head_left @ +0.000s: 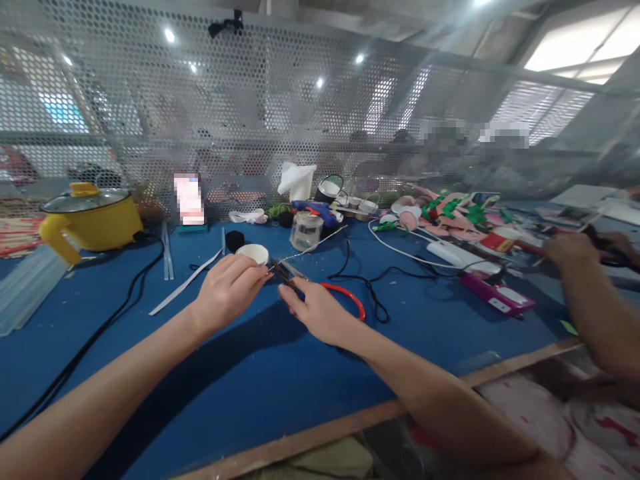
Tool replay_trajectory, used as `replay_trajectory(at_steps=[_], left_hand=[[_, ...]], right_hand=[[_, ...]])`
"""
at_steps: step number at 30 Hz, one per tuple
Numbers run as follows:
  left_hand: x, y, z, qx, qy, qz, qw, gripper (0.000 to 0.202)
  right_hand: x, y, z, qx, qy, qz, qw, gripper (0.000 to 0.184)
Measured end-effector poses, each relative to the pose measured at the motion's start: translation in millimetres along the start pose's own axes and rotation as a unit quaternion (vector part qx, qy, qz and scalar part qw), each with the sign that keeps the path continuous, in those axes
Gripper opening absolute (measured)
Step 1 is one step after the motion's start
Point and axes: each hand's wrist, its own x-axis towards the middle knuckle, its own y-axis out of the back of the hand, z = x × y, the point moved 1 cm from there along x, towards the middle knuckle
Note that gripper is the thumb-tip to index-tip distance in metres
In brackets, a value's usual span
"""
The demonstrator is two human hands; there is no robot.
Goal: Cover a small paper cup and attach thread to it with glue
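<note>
A workshop for small handicraft work is suggested. The long blue counter [240, 393], edged in wood, is backed by a perforated metal screen [300, 113] and lit partly by large windows [580, 40]. It is strewn with what looks like a blue glue gun [323, 212], a purple power strip [495, 293], translucent strips [30, 287] and a heap of pink and green pieces [450, 213]. A red-handled tool [354, 299] is held in the right hand [320, 310], and the counter is shared with another person [600, 307].
</note>
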Motion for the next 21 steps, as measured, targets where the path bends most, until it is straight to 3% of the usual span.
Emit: replay_trajectory(at_steps=[2, 3, 4, 6, 7, 8, 9, 10, 12, 14, 15, 16, 18, 21], left_hand=[[0.8, -3.5, 5.9, -0.140, 0.187, 0.018, 0.972, 0.010], [0.6, -6.3, 9.6, -0.228, 0.309, 0.020, 0.923, 0.012], [0.3, -9.8, 14.1, -0.335, 0.415, 0.012, 0.846, 0.017], [0.3, -15.6, 23.3, -0.510, 0.539, -0.008, 0.671, 0.020], [0.5, -17.0, 26.4, -0.558, 0.562, -0.011, 0.610, 0.021], [0.8, -17.6, 28.1, -0.584, 0.569, -0.014, 0.579, 0.021], [0.8, -17.4, 28.2, -0.588, 0.561, -0.019, 0.582, 0.020], [0.6, -16.7, 27.0, -0.572, 0.542, -0.023, 0.615, 0.018], [-0.7, -14.1, 22.3, -0.472, 0.473, -0.030, 0.743, 0.011], [-2.4, -11.2, 17.4, -0.300, 0.357, -0.026, 0.884, 0.015], [-3.2, -10.2, 15.6, -0.208, 0.285, -0.023, 0.935, 0.016], [-3.9, -9.6, 14.1, -0.126, 0.212, -0.022, 0.969, 0.014], [-4.9, -9.1, 11.9, -0.009, 0.079, -0.022, 0.997, 0.007], [-4.0, -7.4, 8.7, 0.086, -0.035, -0.012, 0.996, 0.008]], right_hand=[[0.0, -1.5, 1.6, -0.013, -0.001, 0.011, 1.000, 0.029], [0.2, -2.3, 2.9, -0.018, 0.002, 0.020, 1.000, 0.029], [0.4, -3.2, 4.4, -0.022, 0.009, 0.029, 0.999, 0.029], [0.8, -4.6, 7.5, -0.022, 0.023, 0.045, 0.999, 0.028], [1.0, -4.9, 8.6, -0.019, 0.028, 0.048, 0.998, 0.028], [1.2, -4.9, 9.3, -0.017, 0.029, 0.048, 0.998, 0.028], [1.3, -4.5, 9.4, -0.016, 0.029, 0.046, 0.998, 0.029], [1.5, -3.7, 8.9, -0.014, 0.026, 0.044, 0.999, 0.029], [1.8, -1.4, 6.9, -0.013, 0.016, 0.040, 0.999, 0.029], [2.2, 0.8, 4.7, -0.012, 0.009, 0.041, 0.999, 0.028], [2.3, 1.4, 4.0, -0.011, 0.009, 0.042, 0.999, 0.027], [2.4, 1.7, 3.7, -0.011, 0.011, 0.042, 0.999, 0.026], [2.1, 1.1, 4.0, -0.010, 0.021, 0.038, 0.999, 0.024], [1.2, -1.0, 5.5, -0.010, 0.025, 0.028, 0.999, 0.024]])
